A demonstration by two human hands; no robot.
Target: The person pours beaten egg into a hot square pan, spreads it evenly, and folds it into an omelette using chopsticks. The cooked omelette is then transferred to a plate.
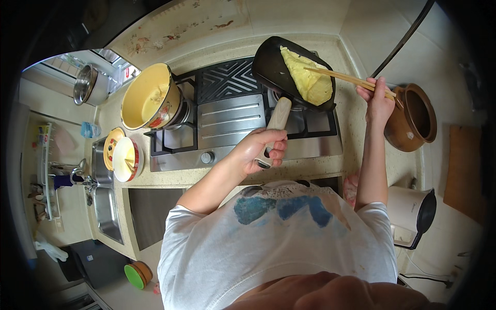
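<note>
My left hand (268, 149) grips the pale wood-look handle (279, 114) of a black rectangular frying pan (271, 64). The pan is tilted over the right burner of the gas hob (230, 124). A folded yellow omelette (308, 77) lies along the pan's right side. Between the fingers of my right hand (378, 101) is a pair of wooden chopsticks (343, 75), held to the right of the pan. Their tips touch or hover just over the omelette's upper face; I cannot tell which.
A yellow enamel pot (145, 104) sits on the left burner. Left of the hob are a white-and-red bowl (126, 159), an orange plate (113, 141) and a steel sink (106, 209). A brown clay pot (405, 124) stands near my right hand, with a white appliance (407, 205) nearer me.
</note>
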